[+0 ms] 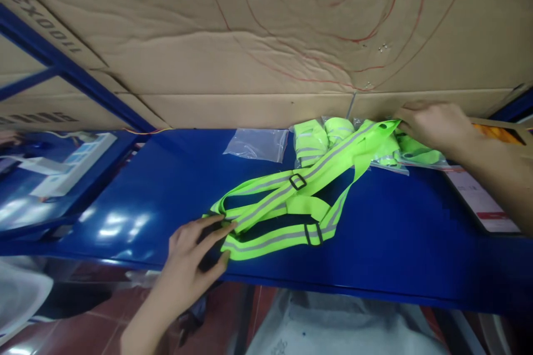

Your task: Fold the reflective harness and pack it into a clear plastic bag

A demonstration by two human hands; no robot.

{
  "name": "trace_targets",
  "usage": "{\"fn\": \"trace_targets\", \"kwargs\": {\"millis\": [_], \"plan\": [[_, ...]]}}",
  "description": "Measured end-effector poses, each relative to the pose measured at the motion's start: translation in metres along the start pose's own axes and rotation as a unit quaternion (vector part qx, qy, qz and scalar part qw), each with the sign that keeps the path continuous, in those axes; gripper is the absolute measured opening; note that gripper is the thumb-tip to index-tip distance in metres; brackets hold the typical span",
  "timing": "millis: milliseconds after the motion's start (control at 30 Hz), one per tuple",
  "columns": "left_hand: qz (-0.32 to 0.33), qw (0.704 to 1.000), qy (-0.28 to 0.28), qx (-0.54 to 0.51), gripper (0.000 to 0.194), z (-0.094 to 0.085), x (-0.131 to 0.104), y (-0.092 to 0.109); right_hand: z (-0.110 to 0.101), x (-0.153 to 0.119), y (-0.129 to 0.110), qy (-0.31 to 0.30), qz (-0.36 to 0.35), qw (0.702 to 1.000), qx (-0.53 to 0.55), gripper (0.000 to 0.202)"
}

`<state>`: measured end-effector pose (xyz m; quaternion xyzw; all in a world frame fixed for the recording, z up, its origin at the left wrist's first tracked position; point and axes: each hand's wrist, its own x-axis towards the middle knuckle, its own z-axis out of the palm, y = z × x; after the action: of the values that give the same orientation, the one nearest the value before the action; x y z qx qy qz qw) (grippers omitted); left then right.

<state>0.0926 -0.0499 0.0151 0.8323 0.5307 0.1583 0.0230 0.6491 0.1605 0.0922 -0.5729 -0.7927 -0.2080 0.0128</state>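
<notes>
A neon yellow-green strap (266, 237) with a grey reflective stripe and black buckles lies in loops on the blue table. My left hand (194, 249) rests with spread fingers on its left end, near the table's front edge. At the back right, my right hand (433, 125) has its fingers closed on the strap's upper end, which is lifted a little. Behind the strap, several folded neon straps in clear bags (310, 141) lie in a row. An empty clear bag (258, 144) lies flat to their left.
A cardboard wall (250, 66) with red curved lines stands along the back of the blue table (395, 244). A tablet-like device or card (483, 199) lies under my right forearm. White equipment (75, 166) sits at the far left.
</notes>
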Motion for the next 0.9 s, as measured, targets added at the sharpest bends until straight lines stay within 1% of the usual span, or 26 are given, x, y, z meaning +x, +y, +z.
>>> {"fn": "trace_targets", "kwargs": {"millis": [67, 133, 200, 267, 300, 333, 367, 433, 500, 567, 633, 700, 800, 900], "plan": [[0.004, 1.000, 0.001, 0.004, 0.043, 0.002, -0.002, 0.006, 0.010, 0.004, 0.003, -0.043, 0.011, 0.999, 0.031, 0.021], [0.009, 1.000, 0.005, 0.006, 0.044, 0.002, -0.005, 0.008, 0.011, 0.000, 0.007, -0.065, -0.002, 0.997, 0.051, 0.026], [0.012, 1.000, 0.006, 0.008, 0.047, 0.002, -0.008, 0.009, 0.001, -0.015, 0.008, -0.068, -0.015, 0.996, 0.061, 0.044], [0.013, 1.000, 0.002, 0.002, 0.050, 0.002, -0.010, 0.010, -0.017, -0.039, 0.000, -0.040, -0.036, 0.997, 0.055, 0.058], [0.013, 1.000, -0.004, -0.004, 0.052, 0.002, -0.010, 0.010, -0.028, -0.053, -0.009, -0.016, -0.057, 0.997, 0.048, 0.058], [0.013, 1.000, -0.009, -0.011, 0.054, 0.002, -0.009, 0.011, -0.038, -0.067, -0.021, 0.016, -0.083, 0.995, 0.059, 0.052], [0.015, 1.000, -0.013, -0.019, 0.056, 0.002, -0.008, 0.013, -0.047, -0.081, -0.036, 0.029, -0.118, 0.989, 0.085, 0.047], [0.022, 0.999, -0.014, -0.028, 0.061, 0.002, -0.005, 0.016, -0.058, -0.104, -0.066, 0.026, -0.171, 0.977, 0.127, 0.041], [0.032, 0.999, -0.003, -0.027, 0.065, 0.002, 0.000, 0.019, -0.059, -0.118, -0.093, 0.027, -0.206, 0.967, 0.150, 0.041], [0.033, 0.999, 0.003, -0.011, 0.064, 0.004, 0.005, 0.021, -0.051, -0.121, -0.109, 0.033, -0.223, 0.962, 0.156, 0.044], [0.034, 0.999, 0.000, 0.009, 0.062, 0.007, 0.009, 0.022, -0.041, -0.115, -0.117, 0.042, -0.236, 0.957, 0.163, 0.044], [0.046, 0.999, -0.008, 0.022, 0.058, 0.011, 0.011, 0.022, -0.034, -0.109, -0.124, 0.055, -0.264, 0.944, 0.191, 0.041], [0.063, 0.998, -0.003, 0.031, 0.053, 0.017, 0.011, 0.021, -0.031, -0.107, -0.145, 0.083, -0.305, 0.918, 0.240, 0.039], [0.060, 0.997, 0.008, 0.038, 0.049, 0.021, 0.010, 0.023, -0.031, -0.110, -0.175, 0.087, -0.307, 0.914, 0.249, 0.047]]}}
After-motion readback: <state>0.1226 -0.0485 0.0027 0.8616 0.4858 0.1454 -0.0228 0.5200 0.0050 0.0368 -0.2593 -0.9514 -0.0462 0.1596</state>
